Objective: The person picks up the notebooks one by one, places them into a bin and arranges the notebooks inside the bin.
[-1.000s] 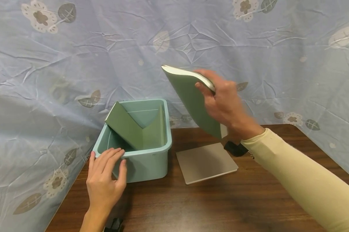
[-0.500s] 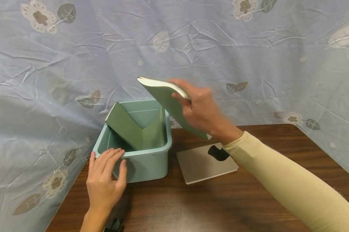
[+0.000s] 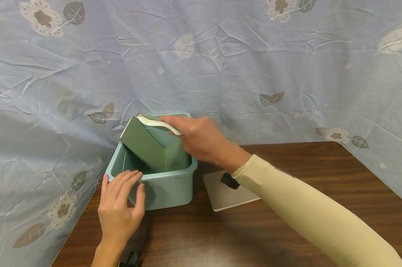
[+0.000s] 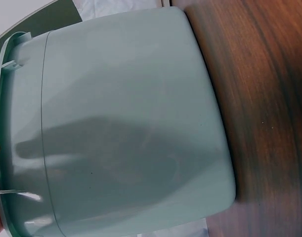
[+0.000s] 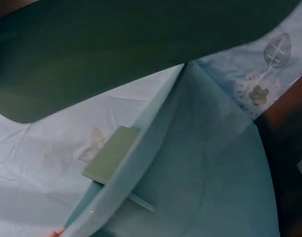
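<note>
My right hand (image 3: 204, 141) grips a soft green notebook (image 3: 155, 123) by its edge, with thumb and fingers on opposite sides. The notebook bends a little and hangs over the right part of a pale teal plastic bin (image 3: 169, 193). In the right wrist view its dark cover (image 5: 141, 54) spans the top, over the bin rim (image 5: 136, 163). Inside the bin, a green cover (image 3: 144, 142) leans left and another green face (image 3: 177, 155) slopes right, making a V. My left hand (image 3: 120, 207) rests its fingers over the bin's near-left rim, thumb by the outer wall.
A beige notebook (image 3: 232, 194) lies flat right of the bin, partly behind my right sleeve (image 3: 287, 196). The dark wood table (image 3: 194, 233) ends against a flowered blue-grey cloth (image 3: 237, 74) behind and at the sides.
My right hand has carried the green notebook left and down, from over the beige notebook to over the bin. My left hand has stayed on the rim.
</note>
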`<control>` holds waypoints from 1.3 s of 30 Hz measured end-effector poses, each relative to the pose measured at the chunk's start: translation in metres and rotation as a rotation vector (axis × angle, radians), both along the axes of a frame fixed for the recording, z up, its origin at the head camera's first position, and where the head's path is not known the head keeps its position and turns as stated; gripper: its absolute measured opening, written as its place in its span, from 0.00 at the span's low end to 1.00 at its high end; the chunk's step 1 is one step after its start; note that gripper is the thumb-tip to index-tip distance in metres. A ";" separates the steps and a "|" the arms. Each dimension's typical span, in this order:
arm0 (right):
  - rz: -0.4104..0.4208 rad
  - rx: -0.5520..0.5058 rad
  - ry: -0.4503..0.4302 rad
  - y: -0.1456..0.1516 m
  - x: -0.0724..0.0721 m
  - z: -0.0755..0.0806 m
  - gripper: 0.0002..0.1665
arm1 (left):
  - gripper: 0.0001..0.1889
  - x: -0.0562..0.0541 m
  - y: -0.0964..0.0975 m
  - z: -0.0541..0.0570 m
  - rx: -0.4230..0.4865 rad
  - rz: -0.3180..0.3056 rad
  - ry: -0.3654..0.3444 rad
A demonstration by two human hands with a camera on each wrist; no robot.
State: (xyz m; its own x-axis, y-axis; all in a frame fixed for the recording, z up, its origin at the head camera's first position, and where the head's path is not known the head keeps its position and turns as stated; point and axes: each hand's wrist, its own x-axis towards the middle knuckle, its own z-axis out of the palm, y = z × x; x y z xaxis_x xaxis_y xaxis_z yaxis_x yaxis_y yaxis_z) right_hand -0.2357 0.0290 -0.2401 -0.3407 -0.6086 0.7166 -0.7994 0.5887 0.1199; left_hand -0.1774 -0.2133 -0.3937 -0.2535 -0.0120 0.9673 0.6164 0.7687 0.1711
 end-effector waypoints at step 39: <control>-0.191 0.633 -0.454 -0.007 -0.024 -0.025 0.27 | 0.14 0.000 0.008 0.002 0.000 0.019 -0.001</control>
